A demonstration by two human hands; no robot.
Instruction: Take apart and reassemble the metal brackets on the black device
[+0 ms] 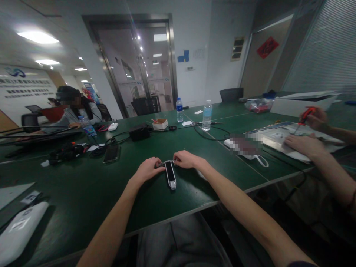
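A small black and white stick-shaped device (pixel 170 174) lies on the green table (pixel 83 193) in front of me, its long side pointing toward me. My left hand (pixel 148 170) is closed at the device's far left end. My right hand (pixel 187 159) is closed at its far right end. Both hands pinch something small and metallic at that far end; I cannot make out what it is.
Two water bottles (pixel 207 115), a small open box (pixel 160 124), a black power brick (pixel 139 132) with cables and a phone (pixel 111 152) lie farther back. At the right a co-worker's hands (pixel 304 142) work with a red-handled tool (pixel 306 114) over a flat panel. Another person sits far left.
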